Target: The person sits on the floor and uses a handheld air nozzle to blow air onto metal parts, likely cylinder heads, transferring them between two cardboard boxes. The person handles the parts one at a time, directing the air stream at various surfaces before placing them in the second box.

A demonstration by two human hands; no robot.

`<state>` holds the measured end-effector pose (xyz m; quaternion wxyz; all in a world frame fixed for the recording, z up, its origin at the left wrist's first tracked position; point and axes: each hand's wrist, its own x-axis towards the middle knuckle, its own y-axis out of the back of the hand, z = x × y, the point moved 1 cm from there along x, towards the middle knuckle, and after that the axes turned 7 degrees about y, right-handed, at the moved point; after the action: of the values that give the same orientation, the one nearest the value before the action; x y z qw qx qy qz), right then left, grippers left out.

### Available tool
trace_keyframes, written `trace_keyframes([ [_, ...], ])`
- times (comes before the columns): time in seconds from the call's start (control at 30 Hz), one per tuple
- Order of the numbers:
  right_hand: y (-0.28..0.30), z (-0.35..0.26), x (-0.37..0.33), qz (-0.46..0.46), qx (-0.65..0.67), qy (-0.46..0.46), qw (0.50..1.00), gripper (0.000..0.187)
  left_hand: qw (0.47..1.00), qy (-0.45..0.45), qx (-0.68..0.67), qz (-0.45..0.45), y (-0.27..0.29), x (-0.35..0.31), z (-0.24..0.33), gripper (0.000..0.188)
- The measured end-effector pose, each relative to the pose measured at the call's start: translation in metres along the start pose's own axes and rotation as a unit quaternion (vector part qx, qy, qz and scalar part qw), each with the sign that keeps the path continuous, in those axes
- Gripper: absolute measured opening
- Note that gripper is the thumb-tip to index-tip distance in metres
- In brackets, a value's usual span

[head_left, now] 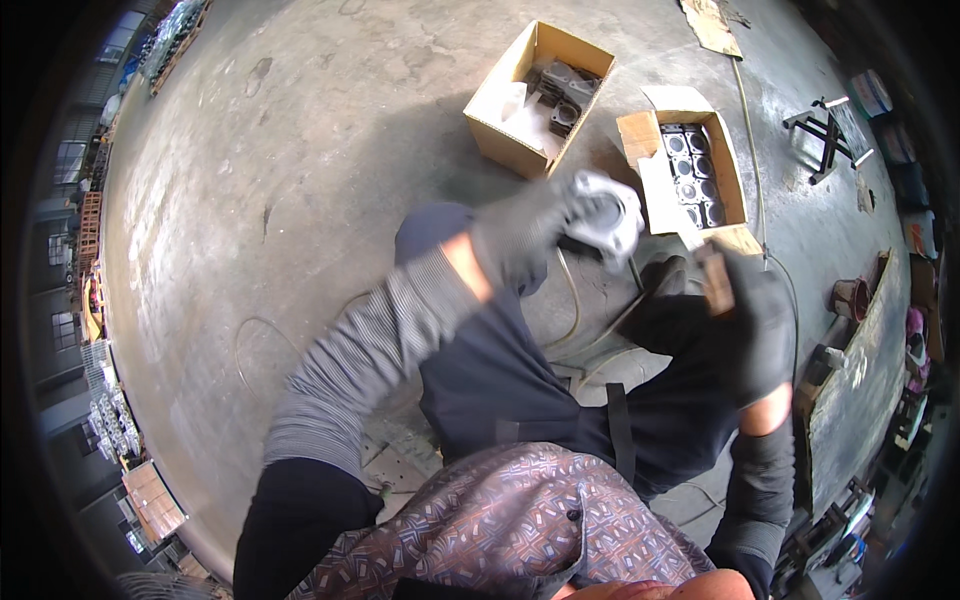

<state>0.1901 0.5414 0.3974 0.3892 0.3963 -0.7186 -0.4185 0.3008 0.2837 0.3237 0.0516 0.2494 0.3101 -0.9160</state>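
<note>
My left hand (530, 228), in a dark glove with a grey ribbed sleeve, is closed on a silver metal casting (606, 222) with a round opening. It holds the casting up above my knees, in front of the two cardboard boxes. To the right, my right hand (752, 325), also dark-gloved, is curled and smeared by motion. At its fingers shows a blurred brown piece (716, 282), with a pale flat end above it; its kind is not clear. The hands are apart, and the right one does not touch the casting.
An open cardboard box (508, 150) holds loose metal parts and white wrapping. Beside it, another open box (738, 190) holds rows of similar castings. A hose (748, 130) runs along the floor. At the right are a black metal stand (826, 140), a reddish bucket (850, 298) and a board (850, 400).
</note>
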Motion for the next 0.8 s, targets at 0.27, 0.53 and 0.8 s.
trace_keyframes([
  [0.27, 0.028, 0.186, 0.033, 0.113, -0.036, -0.232, 0.965, 0.046, 0.949, -0.105, 0.208, 0.213, 0.203, 0.196, 0.073, 0.05],
  [0.53, -0.026, 0.24, 0.025, 0.13, 0.1, -0.376, 0.912, 0.04, 0.918, -0.068, 0.265, 0.289, 0.345, 0.383, -0.021, 0.043],
  [0.8, -0.03, 0.266, 0.025, 0.131, 0.172, -0.364, 0.906, 0.039, 0.908, -0.018, 0.297, 0.295, 0.326, 0.418, -0.015, 0.054],
])
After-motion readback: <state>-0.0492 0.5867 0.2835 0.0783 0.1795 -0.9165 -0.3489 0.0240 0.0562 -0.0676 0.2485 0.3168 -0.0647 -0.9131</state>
